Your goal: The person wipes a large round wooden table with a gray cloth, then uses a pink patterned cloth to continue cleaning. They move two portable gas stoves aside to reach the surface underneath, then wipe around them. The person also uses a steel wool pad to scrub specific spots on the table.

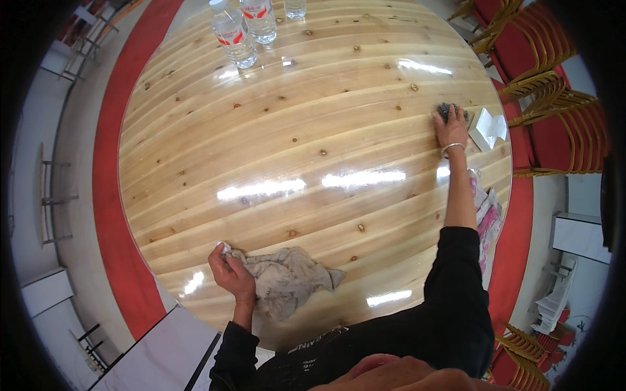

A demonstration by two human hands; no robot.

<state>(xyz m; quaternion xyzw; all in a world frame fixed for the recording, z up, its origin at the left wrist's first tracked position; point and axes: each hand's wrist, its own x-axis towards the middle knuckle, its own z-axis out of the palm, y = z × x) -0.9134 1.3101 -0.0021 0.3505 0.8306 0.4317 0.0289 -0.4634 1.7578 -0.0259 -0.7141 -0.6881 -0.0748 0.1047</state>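
My right hand (452, 131) reaches out to the far right of a round wooden table (293, 122). Its fingers lie over a dark grey scouring ball (445, 110), which is pressed on the glossy top. A paper tissue pack (484, 129) stands just to the right of that hand. At the near left, my left hand (234, 274) has a small crumpled white piece, perhaps tissue (224, 247), between thumb and fingers. Beside it a rumpled grey-beige cloth (293, 281) is spread on the wood; whether the hand touches the cloth is unclear.
Several water bottles (237, 44) stand at the far left of the table. A pink and white cloth or wrapper (486, 220) lies by the right edge, partly behind my forearm. Stacked red chairs (552, 132) are on the right. A white-topped surface (156, 347) adjoins at lower left.
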